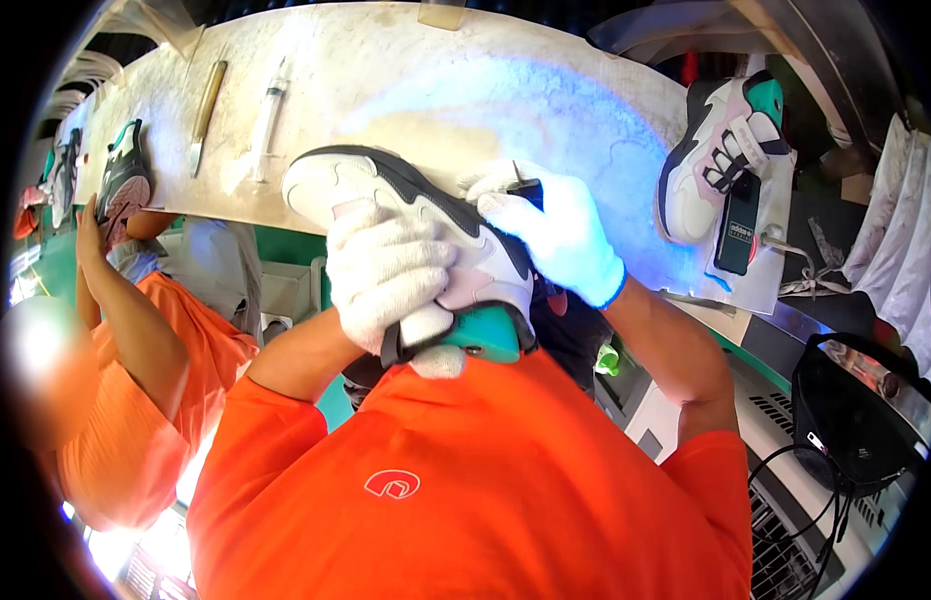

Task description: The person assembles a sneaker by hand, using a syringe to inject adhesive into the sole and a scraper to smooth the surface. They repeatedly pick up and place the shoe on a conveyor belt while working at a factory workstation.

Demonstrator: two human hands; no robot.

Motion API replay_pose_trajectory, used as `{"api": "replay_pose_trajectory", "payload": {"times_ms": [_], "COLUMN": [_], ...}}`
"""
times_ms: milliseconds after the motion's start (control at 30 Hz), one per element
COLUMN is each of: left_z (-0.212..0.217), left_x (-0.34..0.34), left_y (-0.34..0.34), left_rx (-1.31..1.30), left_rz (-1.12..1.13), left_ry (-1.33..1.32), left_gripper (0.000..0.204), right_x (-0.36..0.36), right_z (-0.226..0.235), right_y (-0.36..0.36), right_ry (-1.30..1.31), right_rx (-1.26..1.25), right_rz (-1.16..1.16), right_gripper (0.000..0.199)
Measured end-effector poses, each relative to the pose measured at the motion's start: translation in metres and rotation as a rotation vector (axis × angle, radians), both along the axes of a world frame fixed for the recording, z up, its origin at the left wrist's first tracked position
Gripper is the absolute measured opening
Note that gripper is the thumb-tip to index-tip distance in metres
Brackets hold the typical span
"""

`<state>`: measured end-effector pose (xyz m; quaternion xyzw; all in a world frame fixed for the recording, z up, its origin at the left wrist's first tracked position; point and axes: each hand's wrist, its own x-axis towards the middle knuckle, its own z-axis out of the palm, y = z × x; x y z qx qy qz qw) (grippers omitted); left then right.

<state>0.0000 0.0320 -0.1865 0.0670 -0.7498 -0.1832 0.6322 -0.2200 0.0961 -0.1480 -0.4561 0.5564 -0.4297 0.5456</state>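
A sneaker with a white and pale pink upper and a black sole edge lies tilted in front of my chest, its toe to the far left. In its collar sits a teal block, likely a shoe last. My left hand, in a white knit glove, is closed round the upper near the collar. At the sole side, my right hand, gloved too and washed in blue light, has its fingers bent around a small dark piece whose kind I cannot make out.
On the pale worktable lie a syringe and a wooden-handled tool. Another sneaker stands at the right beside a flat black rectangle. At left, a person in orange holds a shoe. A black bag hangs lower right.
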Motion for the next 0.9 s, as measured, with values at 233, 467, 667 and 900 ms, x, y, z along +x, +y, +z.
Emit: {"api": "replay_pose_trajectory", "payload": {"times_ms": [233, 467, 667, 900], "left_z": [0.003, -0.002, -0.008, 0.002], "left_x": [0.007, 0.010, 0.001, 0.028], "left_y": [0.000, 0.000, 0.007, 0.010], "left_rx": [-0.014, -0.006, -0.011, -0.051], "left_rz": [-0.013, -0.011, 0.034, -0.017], "left_ry": [-0.039, -0.040, 0.056, -0.152], "left_gripper": [0.079, 0.075, 0.073, 0.058], "right_x": [0.003, 0.001, 0.011, 0.039], "right_z": [-0.018, -0.011, -0.001, 0.018], "right_y": [-0.011, -0.021, -0.025, -0.049], "right_ry": [-0.464, -0.381, -0.124, 0.134], "right_rx": [0.045, 0.173, 0.211, 0.153], "right_rz": [0.090, 0.232, 0.195, 0.167], "right_gripper": [0.063, 0.055, 0.040, 0.037]}}
